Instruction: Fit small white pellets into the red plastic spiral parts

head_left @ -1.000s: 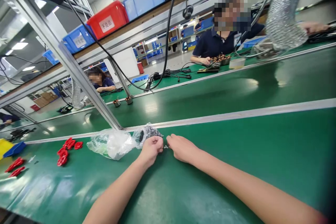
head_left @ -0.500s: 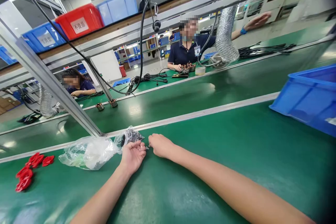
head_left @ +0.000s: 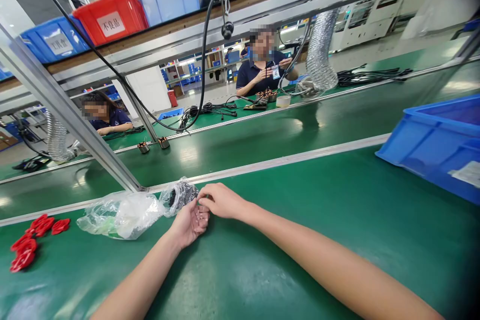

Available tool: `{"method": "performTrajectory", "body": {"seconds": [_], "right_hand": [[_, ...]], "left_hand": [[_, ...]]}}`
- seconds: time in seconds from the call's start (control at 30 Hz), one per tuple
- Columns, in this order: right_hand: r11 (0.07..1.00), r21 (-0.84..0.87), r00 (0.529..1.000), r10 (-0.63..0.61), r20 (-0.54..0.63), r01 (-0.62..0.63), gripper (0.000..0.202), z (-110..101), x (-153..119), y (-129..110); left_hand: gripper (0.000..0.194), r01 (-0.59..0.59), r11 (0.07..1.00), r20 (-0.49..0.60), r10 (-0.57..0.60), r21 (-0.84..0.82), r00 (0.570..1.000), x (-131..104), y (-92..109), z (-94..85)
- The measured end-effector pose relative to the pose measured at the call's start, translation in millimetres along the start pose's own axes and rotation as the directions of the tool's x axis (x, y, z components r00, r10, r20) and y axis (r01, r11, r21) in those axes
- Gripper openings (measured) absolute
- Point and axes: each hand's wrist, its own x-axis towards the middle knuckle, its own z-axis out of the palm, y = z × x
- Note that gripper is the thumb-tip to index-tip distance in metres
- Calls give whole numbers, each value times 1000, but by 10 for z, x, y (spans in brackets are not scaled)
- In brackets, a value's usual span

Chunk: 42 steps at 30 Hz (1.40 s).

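Observation:
My left hand (head_left: 190,224) is turned palm up over the green bench, its fingers curled in. Whatever lies in that palm is too small to make out. My right hand (head_left: 222,201) reaches across from the right, fingers pinched together at the left thumb and fingertips, so the two hands touch or nearly touch. Just behind them sits an open clear plastic bag (head_left: 179,195) of small black parts, partly hidden by the left hand. Beside it lies a larger crumpled clear bag (head_left: 129,215) with whitish and some green contents.
Several red plastic parts (head_left: 24,255) lie at the left. A blue bin (head_left: 431,145) stands at the right. A metal post (head_left: 93,125) rises behind the bags, below a shelf with a red bin (head_left: 110,19). Two co-workers sit beyond the conveyor (head_left: 225,142).
My right hand has moved left, closing the small gap to my left hand's fingertips. The co-worker opposite has drawn an outstretched arm in. The view has shifted slightly.

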Motion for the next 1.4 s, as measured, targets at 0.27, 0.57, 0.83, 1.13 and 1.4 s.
{"method": "performTrajectory", "body": {"seconds": [0.27,0.57,0.83,1.13,1.4], "right_hand": [[972,-195,982,156,111,-132,29,-27,23,314],[943,-306,990,144,14,-133,35,386,-9,82],[915,-390,988,142,62,-107,19,353,-3,0],[892,-384,952,293,90,-238,14,104,-50,41],[995,24,984,95,151,-100,15,-120,28,121]], "left_hand": [[49,-112,958,53,130,-266,990,-29,89,-28],[49,-238,887,44,277,-395,960,-63,63,-9],[53,-326,900,-58,324,-290,944,-55,86,2],[52,47,999,-104,-45,14,994,-54,-1,64],[54,125,989,-16,-124,82,992,-99,-106,161]]}}
